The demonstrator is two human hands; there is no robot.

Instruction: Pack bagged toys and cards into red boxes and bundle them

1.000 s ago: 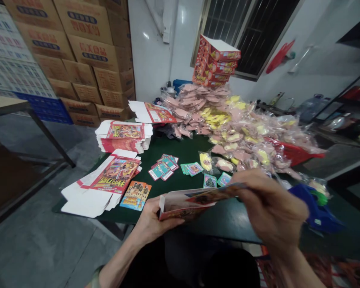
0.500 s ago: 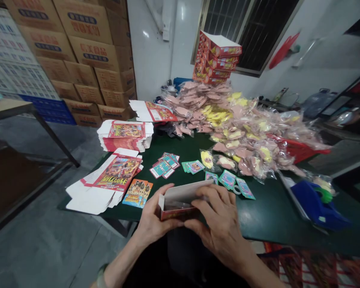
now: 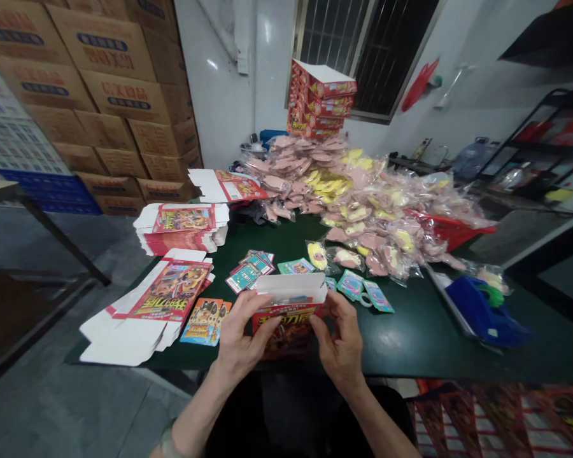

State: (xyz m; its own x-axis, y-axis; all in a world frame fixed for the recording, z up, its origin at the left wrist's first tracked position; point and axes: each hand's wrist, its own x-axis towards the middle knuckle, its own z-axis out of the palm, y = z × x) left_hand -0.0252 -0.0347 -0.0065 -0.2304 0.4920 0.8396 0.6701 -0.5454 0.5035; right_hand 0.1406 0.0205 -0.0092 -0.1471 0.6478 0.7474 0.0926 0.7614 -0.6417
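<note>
A red printed carton (image 3: 286, 324) stands upright at the table's near edge, its white top flap raised at the back. My left hand (image 3: 243, 331) grips its left side, thumb on the front. On the opposite side my right hand (image 3: 339, 334) holds it the same way. Something clear and bluish shows just inside the opening; I cannot make out what. Beyond the box lie teal cards (image 3: 251, 270), green cards (image 3: 351, 284) and a yellow bagged piece (image 3: 317, 254). Orange-and-blue cards (image 3: 205, 321) rest left of my left hand.
Flattened cartons (image 3: 167, 292) lie at the left, with a stack of folded cartons (image 3: 184, 219) behind. Pink and yellow bagged pieces (image 3: 334, 184) are heaped at the back, before stacked red boxes (image 3: 319, 98). A blue tape dispenser (image 3: 482, 312) sits right. Brown cardboard boxes (image 3: 119, 95) line the wall.
The carton has turned upright, so its printed front now faces me. My right hand has moved from over its opening to its right side. The camera view has shifted slightly right.
</note>
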